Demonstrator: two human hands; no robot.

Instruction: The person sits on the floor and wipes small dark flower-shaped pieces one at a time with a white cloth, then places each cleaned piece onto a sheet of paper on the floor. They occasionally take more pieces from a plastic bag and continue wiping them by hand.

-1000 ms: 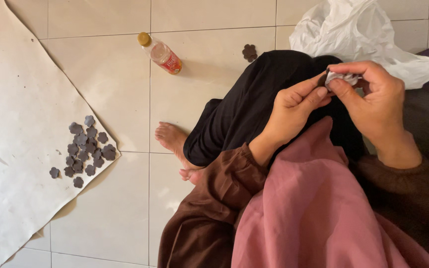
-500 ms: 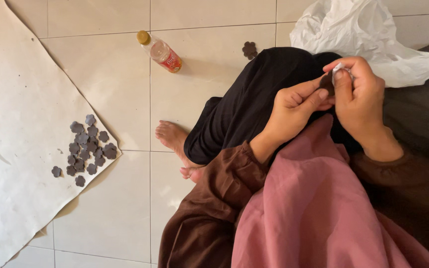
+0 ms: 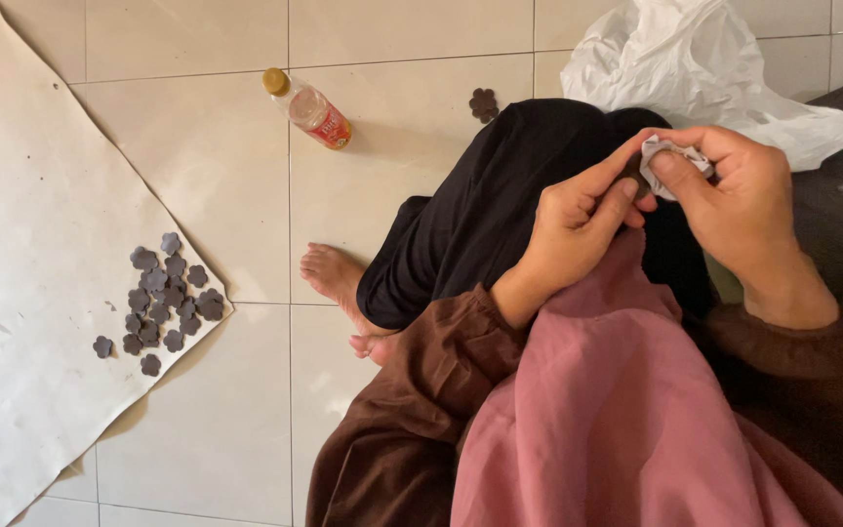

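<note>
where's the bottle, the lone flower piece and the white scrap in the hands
bottle [image 3: 311, 108], head view, clear body.
lone flower piece [image 3: 484, 103], head view, its centre.
white scrap [image 3: 667, 156], head view, exposed top fold.

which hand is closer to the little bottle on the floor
Left. The left hand sits right of the bottle, across bare tile; the right hand is farther right, beyond the left.

The floor [image 3: 207, 156] is laid with large, glossy cream tiles with thin grey grout lines. A big sheet of off-white paper [image 3: 21, 293] covers its left side, smudged in places and lying at an angle, one corner pointing right. Soft, even light falls across the tiles, with faint shadows. No walls or windows are in view.
</note>
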